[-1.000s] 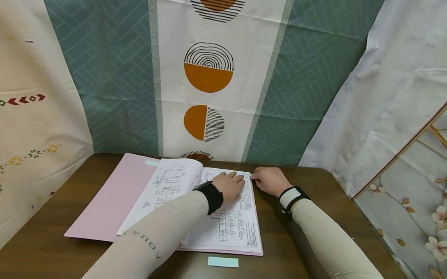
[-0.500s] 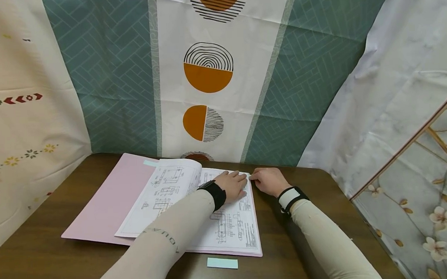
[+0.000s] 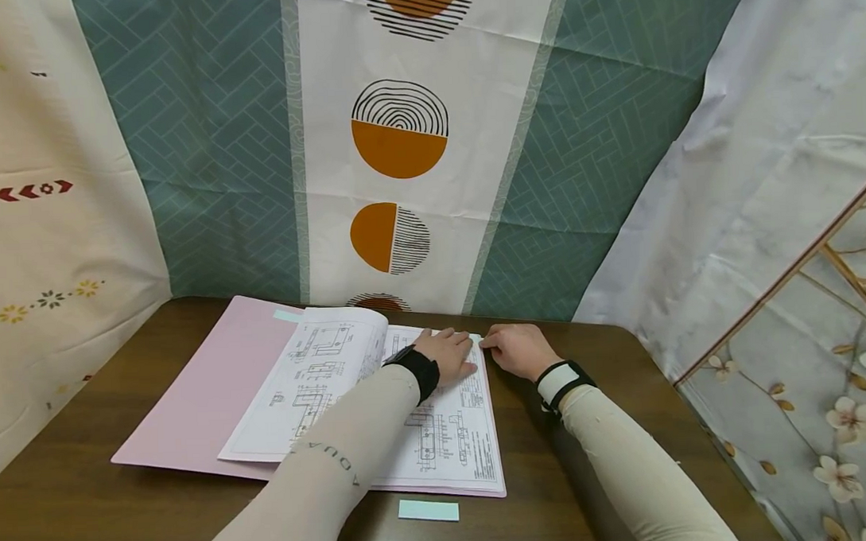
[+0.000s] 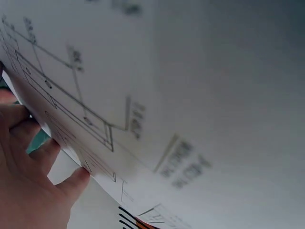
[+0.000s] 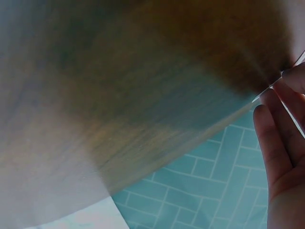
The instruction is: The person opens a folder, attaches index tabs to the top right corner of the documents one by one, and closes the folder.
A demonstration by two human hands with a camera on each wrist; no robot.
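Head view: a brown table (image 3: pixel 596 424) carries an open pink folder (image 3: pixel 208 398) holding a stack of drawings (image 3: pixel 453 441), the left pages arched up near the spine. The left hand (image 3: pixel 446 356) lies flat on the right page near its far corner, fingers straight and pressing it down. The right hand (image 3: pixel 516 351) sits just beside it at the page's outer edge, fingertips pinching the far corner. A small pale green slip (image 3: pixel 428 510) lies on the table near the folder's front edge.
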